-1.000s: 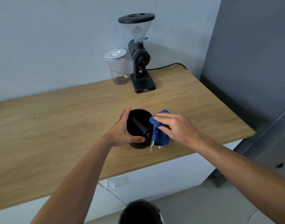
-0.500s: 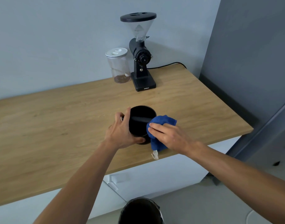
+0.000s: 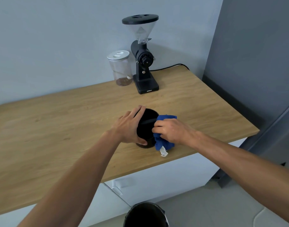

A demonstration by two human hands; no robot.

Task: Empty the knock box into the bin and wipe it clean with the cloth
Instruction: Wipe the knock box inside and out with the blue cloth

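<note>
Near the front edge of the wooden counter [image 3: 58, 136], the black knock box [image 3: 146, 128] is standing upright, its dark inside seemingly empty. The left hand [image 3: 129, 126] is gripping its side; the right hand [image 3: 171, 130] is clutching the blue cloth [image 3: 163, 143] against its rim. The bin [image 3: 145, 215] is sitting on the floor below. A lidded jar [image 3: 120, 68] holding a little brown residue is standing beside the grinder [image 3: 143, 54].

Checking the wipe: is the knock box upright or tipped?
Tipped: the knock box leans with its mouth facing the camera, left hand gripping it, right hand pressing cloth against it.
</note>
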